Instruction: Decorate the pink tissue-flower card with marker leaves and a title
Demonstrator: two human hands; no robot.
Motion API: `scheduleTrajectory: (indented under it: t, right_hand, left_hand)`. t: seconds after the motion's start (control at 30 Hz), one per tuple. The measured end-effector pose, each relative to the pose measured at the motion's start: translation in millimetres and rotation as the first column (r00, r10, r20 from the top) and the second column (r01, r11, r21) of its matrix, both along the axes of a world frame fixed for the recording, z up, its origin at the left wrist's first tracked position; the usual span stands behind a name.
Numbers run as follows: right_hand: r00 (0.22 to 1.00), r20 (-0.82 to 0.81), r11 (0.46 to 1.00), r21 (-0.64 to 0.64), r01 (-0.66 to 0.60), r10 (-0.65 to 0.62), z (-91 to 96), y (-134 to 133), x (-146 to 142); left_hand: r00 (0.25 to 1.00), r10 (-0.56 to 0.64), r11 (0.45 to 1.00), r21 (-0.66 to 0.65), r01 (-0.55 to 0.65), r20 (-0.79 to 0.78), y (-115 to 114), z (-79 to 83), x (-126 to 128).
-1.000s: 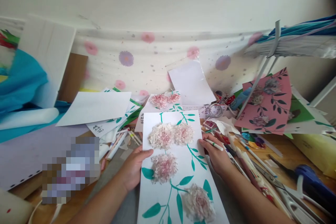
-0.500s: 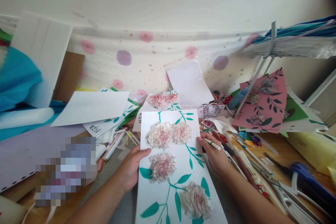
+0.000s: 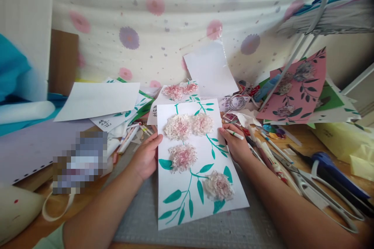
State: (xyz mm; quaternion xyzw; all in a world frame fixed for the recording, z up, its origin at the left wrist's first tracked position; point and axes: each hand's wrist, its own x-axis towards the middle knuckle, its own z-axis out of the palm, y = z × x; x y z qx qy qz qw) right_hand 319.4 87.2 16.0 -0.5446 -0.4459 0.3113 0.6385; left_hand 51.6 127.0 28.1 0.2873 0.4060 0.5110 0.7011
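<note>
A white sheet of paper [image 3: 172,179] stands tilted up in front of me. On it are several crinkled pink-white paper flowers [image 3: 183,157] and green painted stems and leaves [image 3: 200,191]. My left hand [image 3: 146,155] pinches the sheet's left edge, thumb in front and the other fingers behind. At the right edge, my right hand [image 3: 238,146] grips the sheet too. A white marker pen with a green band [image 3: 235,134] sticks out between that hand's fingers.
Beneath lies a grey cutting mat [image 3: 233,227]. Large scissors [image 3: 315,190], a blue-handled tool [image 3: 333,171] and several pens crowd the right. Behind are a blank white sheet [image 3: 99,99], another flower picture [image 3: 175,97] and a pink flower picture [image 3: 298,89]. A white-strapped pouch is blurred at left.
My view has tipped downward, so the sheet sits higher in the picture and its lower edge and the mat now show. Both hands keep their hold on the sheet.
</note>
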Motion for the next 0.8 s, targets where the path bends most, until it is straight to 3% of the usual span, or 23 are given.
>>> scheduleTrajectory:
  t: [0.8]
  right_hand:
    - [0.998,0.067,1.0,-0.02,0.005,-0.004,-5.7,4.9,3.7]
  left_hand:
    - [0.999,-0.037,0.999,-0.022,0.037,-0.031,1.8,0.9,-0.2]
